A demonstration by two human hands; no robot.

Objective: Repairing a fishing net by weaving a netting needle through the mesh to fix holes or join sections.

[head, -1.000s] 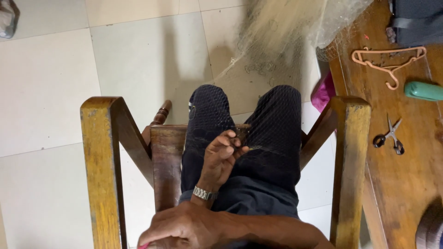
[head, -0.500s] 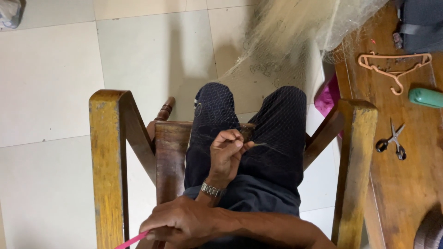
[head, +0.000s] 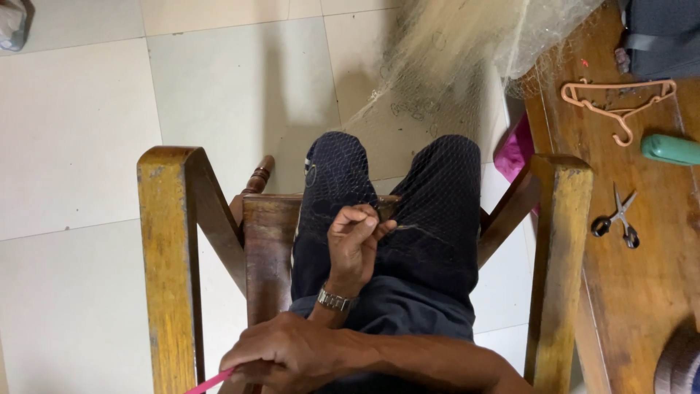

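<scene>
I sit in a wooden chair point(head: 171, 255) with a fine pale fishing net point(head: 452, 66) draped over my dark-trousered knees point(head: 437, 211). My left hand point(head: 354, 244), wearing a metal wristwatch, pinches a strand of the net over my lap. My right hand point(head: 284, 357) reaches across to the lower left, closed on a thin pink tool point(head: 211, 381) whose end runs out of the frame. A thin thread runs from my left fingers toward the right knee.
A wooden table point(head: 642, 306) stands on the right, with scissors point(head: 618, 219), a peach clothes hanger point(head: 618, 98), a green object point(head: 671, 149) and a dark bag point(head: 660, 36) on it. A pink item point(head: 516, 149) lies by the table. Pale floor tiles point(head: 80, 131) spread to the left.
My right hand has drawn toward the lower left and the pink tool has come into sight. My left hand keeps pinching the net in nearly the same spot.
</scene>
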